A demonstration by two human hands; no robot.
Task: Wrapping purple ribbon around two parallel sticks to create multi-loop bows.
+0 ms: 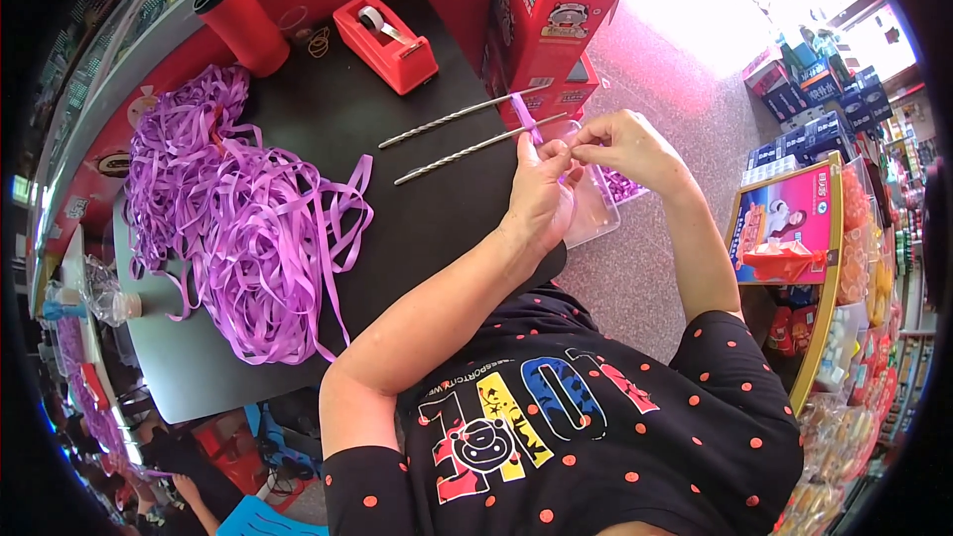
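Fingertips of both hands meet in a tight pinch over a narrow strip of purple plastic ribbon (527, 119), near the edge of the black tabletop (417, 208). The left hand (541, 189) has its thumb and forefinger closed on the ribbon from below, the remaining fingers curled in; the right hand (620, 144) pinches in from the right, its fingers bunched so closely that the gap between them cannot be made out. How the ribbon runs between the two pinches is hidden by the knuckles.

That ribbon is looped around the near ends of two thin twisted silver metal rods (452, 134), which lie roughly parallel on the tabletop and point away to the left. Below the hands sits a shallow clear plastic box (596, 213), partly covered by the left palm; small purple pieces show in it, too small to tell apart.

Farther left a big loose heap of purple ribbon strips (238, 218) spreads over the tabletop. Behind the rods stands a red tape dispenser (387, 40), and beyond it a tall red cup with a dark lid (238, 15). A red cardboard carton (556, 20) stands open at the tabletop's far right corner. Shelves of packaged goods (834, 238) at the right are bent by the lens and cut off by the rim.
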